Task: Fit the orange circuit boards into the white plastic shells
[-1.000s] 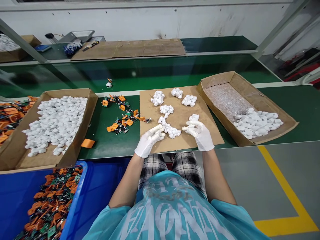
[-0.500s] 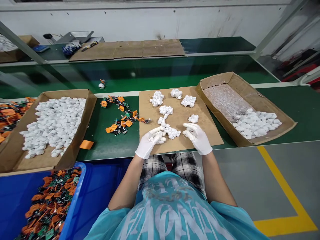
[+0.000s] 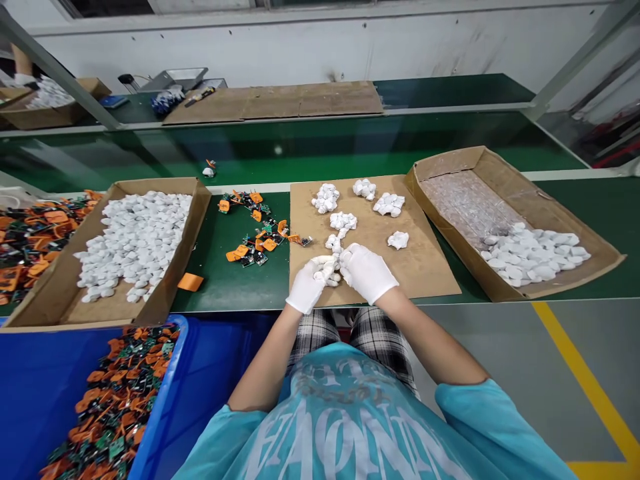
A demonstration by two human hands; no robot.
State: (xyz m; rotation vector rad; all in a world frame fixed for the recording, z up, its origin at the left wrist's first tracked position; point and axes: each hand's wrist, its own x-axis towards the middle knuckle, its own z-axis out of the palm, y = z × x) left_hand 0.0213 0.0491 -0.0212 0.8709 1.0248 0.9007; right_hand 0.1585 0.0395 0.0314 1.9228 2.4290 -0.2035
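Observation:
Both my hands wear white gloves and meet over the near edge of a brown cardboard sheet (image 3: 425, 263). My left hand (image 3: 310, 287) is closed around several small white plastic pieces (image 3: 326, 269). My right hand (image 3: 369, 272) lies curled over the same little pile, its fingers touching the pieces. More clusters of white pieces (image 3: 326, 197) lie further back on the sheet, and one small clump (image 3: 399, 240) sits to the right of my hands.
A cardboard box of white pieces (image 3: 135, 240) stands at left, another box (image 3: 530, 250) at right. Orange-and-green circuit boards (image 3: 255, 233) are scattered on the green bench. A blue bin (image 3: 165, 393) of such boards sits at lower left. A conveyor runs behind.
My right hand has moved left from the small clump to join my left hand over the near pile. The camera view has shifted slightly to the left.

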